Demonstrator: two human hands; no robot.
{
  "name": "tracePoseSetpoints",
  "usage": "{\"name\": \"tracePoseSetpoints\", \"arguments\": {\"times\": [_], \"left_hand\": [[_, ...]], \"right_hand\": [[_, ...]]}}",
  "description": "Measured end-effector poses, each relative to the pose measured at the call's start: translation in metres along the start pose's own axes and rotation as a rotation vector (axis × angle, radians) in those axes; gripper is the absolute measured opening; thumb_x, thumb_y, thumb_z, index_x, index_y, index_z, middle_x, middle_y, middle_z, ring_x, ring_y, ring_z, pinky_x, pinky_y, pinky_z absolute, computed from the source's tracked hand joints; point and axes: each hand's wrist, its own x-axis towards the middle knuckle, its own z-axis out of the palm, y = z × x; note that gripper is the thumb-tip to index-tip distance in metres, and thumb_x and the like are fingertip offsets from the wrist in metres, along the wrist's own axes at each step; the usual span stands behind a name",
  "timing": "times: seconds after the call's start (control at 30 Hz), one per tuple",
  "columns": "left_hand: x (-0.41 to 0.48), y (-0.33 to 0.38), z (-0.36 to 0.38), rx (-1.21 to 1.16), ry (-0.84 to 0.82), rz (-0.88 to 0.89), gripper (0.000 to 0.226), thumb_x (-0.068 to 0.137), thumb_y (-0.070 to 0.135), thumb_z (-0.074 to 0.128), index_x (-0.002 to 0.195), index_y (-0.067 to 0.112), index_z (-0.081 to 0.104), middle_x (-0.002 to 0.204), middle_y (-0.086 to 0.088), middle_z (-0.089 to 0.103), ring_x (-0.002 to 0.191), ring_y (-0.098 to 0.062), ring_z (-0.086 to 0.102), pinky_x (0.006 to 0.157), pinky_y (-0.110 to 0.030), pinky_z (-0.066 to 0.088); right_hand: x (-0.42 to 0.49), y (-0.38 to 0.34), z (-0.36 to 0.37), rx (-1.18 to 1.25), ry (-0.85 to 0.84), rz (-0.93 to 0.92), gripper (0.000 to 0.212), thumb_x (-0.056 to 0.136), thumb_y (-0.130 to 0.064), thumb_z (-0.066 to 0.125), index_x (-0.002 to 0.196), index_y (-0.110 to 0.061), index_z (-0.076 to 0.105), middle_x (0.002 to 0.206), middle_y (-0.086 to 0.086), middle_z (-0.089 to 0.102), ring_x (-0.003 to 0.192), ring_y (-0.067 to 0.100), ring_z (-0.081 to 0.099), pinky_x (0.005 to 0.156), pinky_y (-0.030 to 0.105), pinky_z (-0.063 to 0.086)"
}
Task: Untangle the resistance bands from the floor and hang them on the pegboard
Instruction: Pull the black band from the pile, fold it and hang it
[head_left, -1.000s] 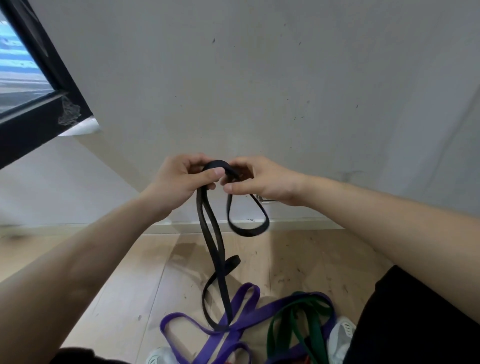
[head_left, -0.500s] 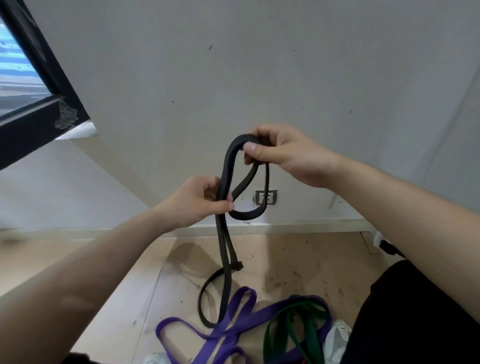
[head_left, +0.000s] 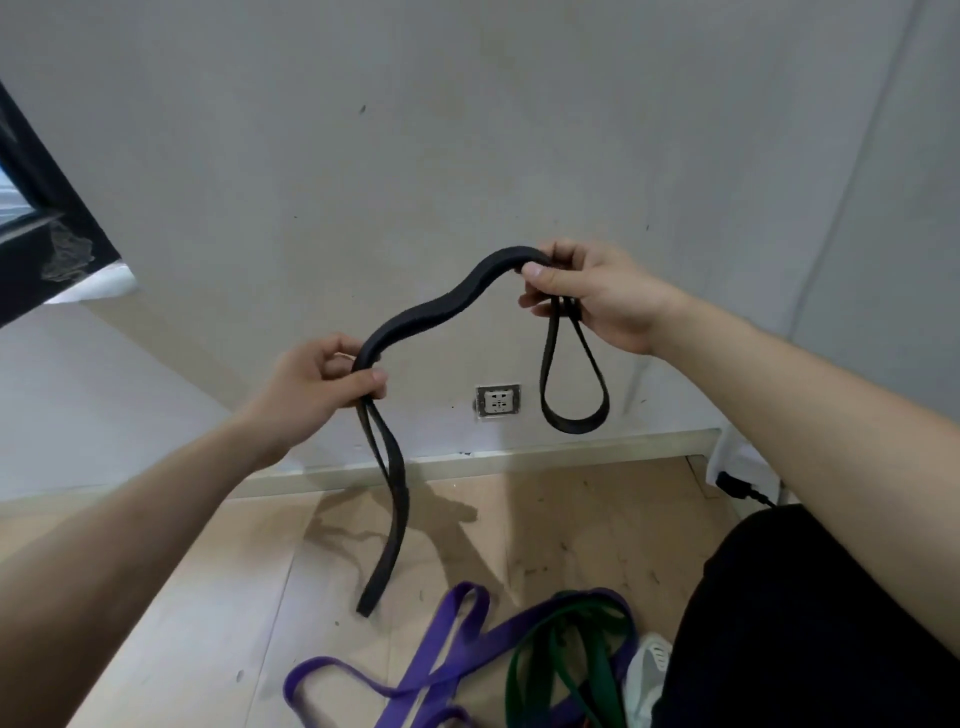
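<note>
The right hand (head_left: 597, 296) is gripping the black band (head_left: 441, 306), with thumb and curled fingers pinching its doubled strands, and a short closed loop is hanging straight down below that hand. From there the band is running down and to the left in a slack, wavy span to the left hand (head_left: 317, 384), which is sitting lower and is also closing thumb and fingers round both strands. Below the left hand the longer tail is dangling toward the floor (head_left: 545, 519), ending in a folded tip; whether that tip is touching the boards cannot be told. So the band's long axis is lying across the body, tilting up toward the right hand, which is reaching higher and closer to the wall (head_left: 467, 130), and looks the likelier one to lift the band to a peg. No pegboard is showing, so its direction cannot be judged. Below and between the hands, the purple band (head_left: 457, 654) and green band (head_left: 571, 639) are lying crossed over each other on the wooden floor, apart from the black one, beside a pale shoe (head_left: 647, 670). Beyond the hands a wall socket (head_left: 497, 402) is sitting just above the skirting board (head_left: 519, 457), and a dark window frame (head_left: 47, 244) is standing far out past the left hand.
</note>
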Motion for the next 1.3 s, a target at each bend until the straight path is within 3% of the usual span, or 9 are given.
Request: {"name": "tracePoseSetpoints", "arguments": {"times": [0.3, 0.4, 0.47, 0.6, 0.67, 0.8, 0.97, 1.17, 1.3], "left_hand": [[0.001, 0.033, 0.013, -0.198, 0.105, 0.133, 0.009, 0.095, 0.008, 0.066, 0.096, 0.016, 0.067, 0.069, 0.006, 0.067, 0.068, -0.012, 0.066, 0.081, -0.028, 0.059], [0.0, 0.043, 0.017, -0.232, 0.089, 0.173, 0.009, 0.095, 0.008, 0.065, 0.097, 0.016, 0.068, 0.067, 0.01, 0.064, 0.065, -0.009, 0.061, 0.076, -0.023, 0.057], [-0.002, 0.044, 0.019, -0.2, 0.05, 0.19, 0.009, 0.095, 0.009, 0.066, 0.101, 0.014, 0.069, 0.068, 0.012, 0.064, 0.067, -0.008, 0.06, 0.077, -0.024, 0.057], [-0.007, 0.039, 0.023, -0.103, -0.012, 0.188, 0.013, 0.093, 0.009, 0.068, 0.105, 0.01, 0.071, 0.077, 0.009, 0.071, 0.074, -0.008, 0.064, 0.075, -0.023, 0.057], [-0.008, 0.036, 0.023, -0.063, -0.039, 0.185, 0.013, 0.092, 0.009, 0.07, 0.105, 0.009, 0.072, 0.084, 0.002, 0.074, 0.078, -0.009, 0.066, 0.073, -0.022, 0.056], [-0.009, 0.036, 0.02, -0.067, -0.034, 0.194, 0.015, 0.092, 0.011, 0.071, 0.106, 0.01, 0.071, 0.088, -0.002, 0.076, 0.077, -0.009, 0.067, 0.074, -0.021, 0.055], [-0.01, 0.032, 0.016, 0.054, -0.048, 0.201, 0.024, 0.085, 0.013, 0.079, 0.107, 0.018, 0.07, 0.092, -0.005, 0.077, 0.085, -0.023, 0.073, 0.086, -0.032, 0.058], [-0.006, 0.017, 0.027, 0.131, -0.108, 0.143, 0.017, 0.084, 0.01, 0.079, 0.093, 0.017, 0.067, 0.085, 0.002, 0.069, 0.079, -0.01, 0.067, 0.078, -0.024, 0.056], [-0.004, -0.002, 0.028, 0.195, -0.193, 0.11, 0.012, 0.087, 0.007, 0.076, 0.09, 0.014, 0.067, 0.083, -0.001, 0.069, 0.082, -0.015, 0.07, 0.086, -0.034, 0.057]], "right_hand": [[0.001, 0.035, 0.019, -0.501, -0.311, 0.194, 0.027, 0.085, -0.018, 0.08, 0.105, -0.008, 0.065, 0.086, 0.004, 0.067, 0.08, 0.017, 0.065, 0.083, 0.034, 0.052], [0.003, 0.045, 0.036, -0.593, -0.438, 0.279, 0.03, 0.084, -0.027, 0.081, 0.11, -0.023, 0.065, 0.107, 0.007, 0.072, 0.1, 0.022, 0.07, 0.099, 0.046, 0.053], [0.003, 0.046, 0.046, -0.557, -0.46, 0.27, 0.029, 0.084, -0.029, 0.08, 0.11, -0.024, 0.068, 0.111, 0.004, 0.07, 0.107, 0.022, 0.066, 0.098, 0.041, 0.051], [0.004, 0.028, 0.064, -0.253, -0.405, 0.158, 0.026, 0.075, -0.03, 0.082, 0.099, -0.027, 0.072, 0.102, 0.001, 0.068, 0.104, 0.025, 0.063, 0.106, 0.049, 0.042], [0.003, 0.016, 0.072, -0.156, -0.369, 0.082, 0.024, 0.076, -0.029, 0.08, 0.098, -0.024, 0.07, 0.097, 0.001, 0.066, 0.096, 0.023, 0.061, 0.097, 0.041, 0.043], [-0.001, 0.0, 0.076, -0.262, -0.319, -0.06, 0.024, 0.088, -0.022, 0.077, 0.102, -0.005, 0.069, 0.089, 0.006, 0.067, 0.084, 0.014, 0.062, 0.083, 0.031, 0.047], [-0.004, -0.013, 0.066, -0.359, -0.288, -0.126, 0.006, 0.094, -0.016, 0.07, 0.098, -0.013, 0.072, 0.083, 0.007, 0.071, 0.081, 0.013, 0.066, 0.084, 0.029, 0.051], [-0.006, -0.015, 0.064, -0.256, -0.198, -0.171, 0.014, 0.095, -0.008, 0.066, 0.107, -0.001, 0.069, 0.088, 0.012, 0.067, 0.082, 0.014, 0.065, 0.081, 0.025, 0.057], [-0.003, -0.02, 0.05, -0.031, -0.056, -0.171, 0.006, 0.097, -0.004, 0.061, 0.102, -0.003, 0.065, 0.084, 0.005, 0.06, 0.074, 0.008, 0.064, 0.081, 0.025, 0.058]]}}
